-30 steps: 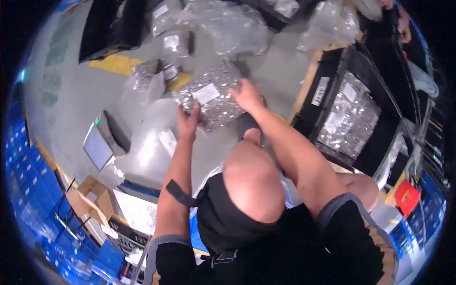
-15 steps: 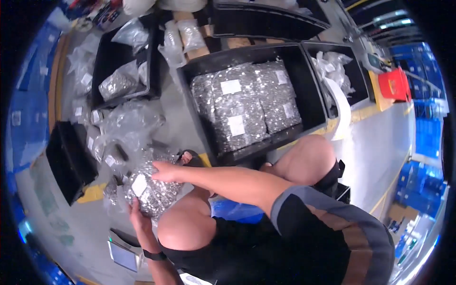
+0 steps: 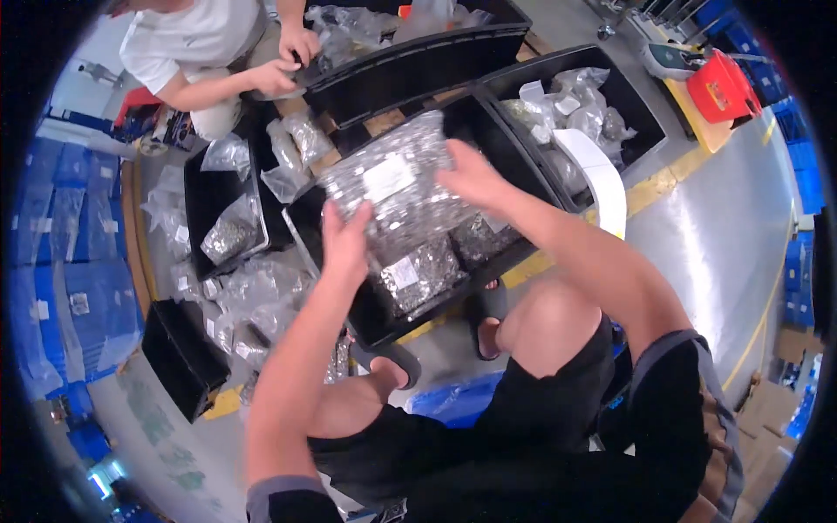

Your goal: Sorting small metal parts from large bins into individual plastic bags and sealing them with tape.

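Several black plastic bins (image 3: 514, 248) sat on the grey concrete floor (image 3: 715, 235), the nearest one directly under the person's reach and already lined with flat packets of small metal parts (image 3: 418, 275). Above it, both hands gripped a large clear bag of shiny hardware (image 3: 397, 187) by its opposite edges: the left hand (image 3: 346, 244) closed on the lower left edge, the right hand (image 3: 475, 174) clamped along the right side. The bag hung over the bin's middle, not yet resting on the packets below.

The bag looked heavy and slack, a crinkled film skin stuffed with glittering silver pieces, a white rectangular label on its face. Judging by that, the film could split or slip from the fingers if the weight shifted to one side, spilling loose parts into the bin or onto the floor. It might also land on the bin's rim and slide off.

A curved white sheet (image 3: 602, 174) leaned at the bin's right edge. Smaller bags (image 3: 231, 235), wrinkled and translucent, lay in a shallower bin to the left and loose on the floor. At the top, another person's hands (image 3: 288, 61) worked at a further bin.
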A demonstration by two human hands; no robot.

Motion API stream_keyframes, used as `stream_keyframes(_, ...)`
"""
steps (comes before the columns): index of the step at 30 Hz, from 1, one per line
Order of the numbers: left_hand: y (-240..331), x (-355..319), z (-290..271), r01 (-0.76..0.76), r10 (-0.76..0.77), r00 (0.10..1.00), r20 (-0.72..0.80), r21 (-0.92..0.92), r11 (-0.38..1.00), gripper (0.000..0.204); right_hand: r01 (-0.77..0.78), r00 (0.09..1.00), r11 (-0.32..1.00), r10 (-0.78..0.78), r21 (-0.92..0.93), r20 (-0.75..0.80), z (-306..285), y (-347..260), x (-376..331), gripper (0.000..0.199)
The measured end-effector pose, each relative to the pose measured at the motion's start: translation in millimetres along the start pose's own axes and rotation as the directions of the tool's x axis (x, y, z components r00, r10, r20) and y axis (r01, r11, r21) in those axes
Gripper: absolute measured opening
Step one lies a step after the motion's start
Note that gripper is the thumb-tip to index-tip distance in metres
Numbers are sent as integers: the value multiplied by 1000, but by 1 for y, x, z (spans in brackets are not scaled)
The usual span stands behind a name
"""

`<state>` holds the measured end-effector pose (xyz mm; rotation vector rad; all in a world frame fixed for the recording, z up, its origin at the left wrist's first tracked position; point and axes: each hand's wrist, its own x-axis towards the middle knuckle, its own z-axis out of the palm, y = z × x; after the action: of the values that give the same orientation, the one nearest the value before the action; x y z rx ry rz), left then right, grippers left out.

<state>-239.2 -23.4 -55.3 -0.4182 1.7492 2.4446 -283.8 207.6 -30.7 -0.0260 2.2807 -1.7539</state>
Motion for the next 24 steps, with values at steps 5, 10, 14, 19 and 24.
stream_keyframes(5,-67,66,81,87,-120,990,78,339,937,68,-19,944,874,-144,-485,-296,-78,66,28,49)
stream_keyframes(10,-101,71,83,-389,401,869,289,901,194,78,98,933,469,-350,-878,-82,-54,79,24,58)
stream_keyframes(14,-118,66,109,-454,391,821,417,891,2,68,231,922,370,-377,-900,82,-49,111,32,65)
stream_keyframes(19,-140,69,109,-439,312,857,410,898,27,67,226,950,319,-280,-920,137,-46,118,42,65)
stream_keyframes(24,-121,55,88,-418,116,907,406,900,122,68,264,955,324,-222,-909,198,-30,117,39,71)
